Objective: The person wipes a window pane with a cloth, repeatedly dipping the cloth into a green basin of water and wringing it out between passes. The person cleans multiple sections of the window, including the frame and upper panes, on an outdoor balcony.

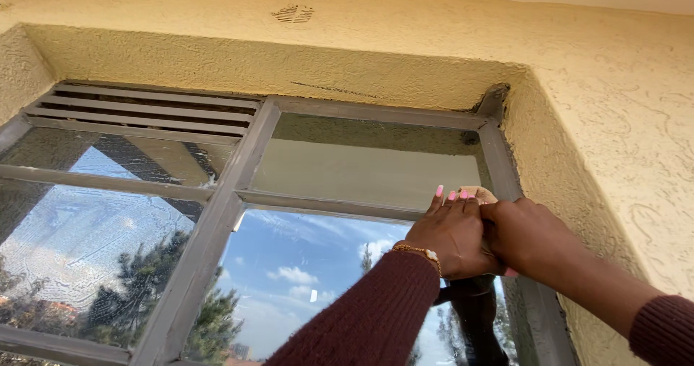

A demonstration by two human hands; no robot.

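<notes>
Pressing a pale sponge (478, 192) flat against the glass pane (303, 265) by the frame's (499, 163) corner, my left hand (450, 234) lies closed over it, my right hand (526, 237) clamped alongside for force.

A window frame (217, 221) sits recessed in a wall (614, 120), with the wall running above it and down its right side, and a small vent (293, 13) set in the wall above the recess. Inside the frame, a slatted grille (144, 109) fills the upper left corner, a pane (72, 243) lies below it, and right of the centre bar an upper pane (361, 163) sits over a lower pane (303, 279). The left hand (452, 236) and right hand (531, 239) touch side by side at the frame's right edge, where the two right panes meet, with a pad (478, 192) partly hidden behind them against the glass.
</notes>
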